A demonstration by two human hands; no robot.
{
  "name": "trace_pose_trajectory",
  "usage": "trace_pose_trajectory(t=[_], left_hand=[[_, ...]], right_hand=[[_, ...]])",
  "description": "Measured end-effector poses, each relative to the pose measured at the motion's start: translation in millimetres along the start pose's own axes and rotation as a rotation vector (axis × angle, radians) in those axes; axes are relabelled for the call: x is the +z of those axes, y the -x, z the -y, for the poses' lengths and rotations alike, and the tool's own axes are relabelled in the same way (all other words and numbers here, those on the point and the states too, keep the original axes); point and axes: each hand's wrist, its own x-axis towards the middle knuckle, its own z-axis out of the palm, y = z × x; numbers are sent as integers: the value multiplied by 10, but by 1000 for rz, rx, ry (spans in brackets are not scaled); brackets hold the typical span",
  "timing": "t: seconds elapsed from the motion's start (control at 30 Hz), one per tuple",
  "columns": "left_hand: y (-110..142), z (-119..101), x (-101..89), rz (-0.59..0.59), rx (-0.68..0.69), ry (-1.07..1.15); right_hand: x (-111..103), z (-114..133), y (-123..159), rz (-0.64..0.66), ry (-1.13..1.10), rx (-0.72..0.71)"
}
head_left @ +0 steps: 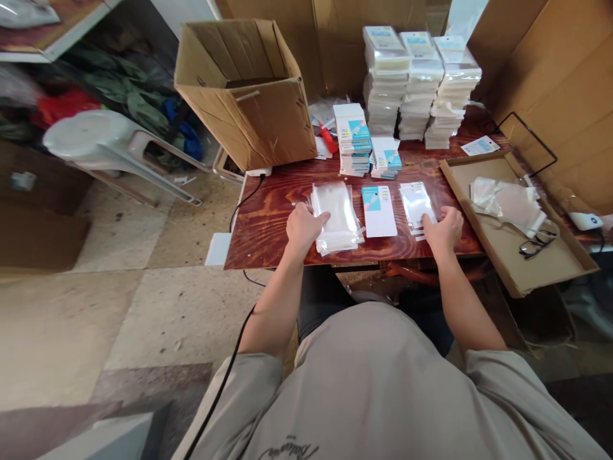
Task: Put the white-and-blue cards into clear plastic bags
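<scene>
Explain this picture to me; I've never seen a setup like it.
There is no machine here: a person works with two bare hands, and the one picture comes from a camera worn on the head, looking forward and down. On the wooden table, the left hand touches the left edge of a stack of clear plastic sleeves. The right hand touches a small pile of sleeved cards. Between them lie printed cards. Whether either hand grips anything, I can't tell. Farther back stand more cards, three tall piles and an open cardboard box. At right, a shallow tray holds more plastic and eyeglasses.
</scene>
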Motion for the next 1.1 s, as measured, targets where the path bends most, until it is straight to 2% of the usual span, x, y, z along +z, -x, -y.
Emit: trace_pose_trajectory(t=[0.07, 0.1, 0.2, 0.27, 0.33, 0.43, 0.5, 0.57, 0.63, 0.7, 0.77, 0.83, 0.87, 0.9, 0.97, 1.03, 1.1], left_hand=[[-29, 16, -27, 31, 14, -5], [-33, 18, -47, 45, 27, -13], [-10, 4, -130, 67, 70, -67], [35, -11, -194, 70, 104, -124], [99, -16, -251, 65, 140, -170], [193, 12, -296, -6, 227, -179], [222, 45, -286, -79, 293, -126], [216, 67, -237, -115, 291, 33], [188, 63, -153, -89, 193, 352], [163, 29, -49, -39, 75, 728], [161, -26, 50, -12, 0, 1013], [190, -94, 124, -10, -29, 1174], [216, -132, 150, -14, -35, 1223], [248, -171, 169, -18, -38, 1258], [328, -251, 196, -24, -40, 1300], [422, -321, 218, -11, -35, 1324], [521, -372, 240, 25, -43, 1344]], right_hand=[[-21, 121, 98, -15, -35, -187], [-49, 209, 144, 33, -77, -313], [-166, 522, 253, 332, -142, -767], [-243, 711, 292, 514, -61, -993], [-308, 844, 306, 632, 71, -1101], [-375, 933, 280, 744, 204, -1168], [-401, 948, 240, 790, 236, -1204], [-422, 946, 191, 831, 246, -1224], [-457, 931, 145, 848, 235, -1181], [-522, 909, 124, 759, 149, -1017], [-620, 886, 154, 545, -81, -721], [-726, 870, 254, 376, -417, -363], [-769, 865, 329, 377, -581, -201], [-798, 862, 415, 440, -718, -64], [-805, 859, 596, 644, -885, 129], [-749, 860, 745, 759, -945, 239], [-663, 867, 837, 710, -975, 294]])
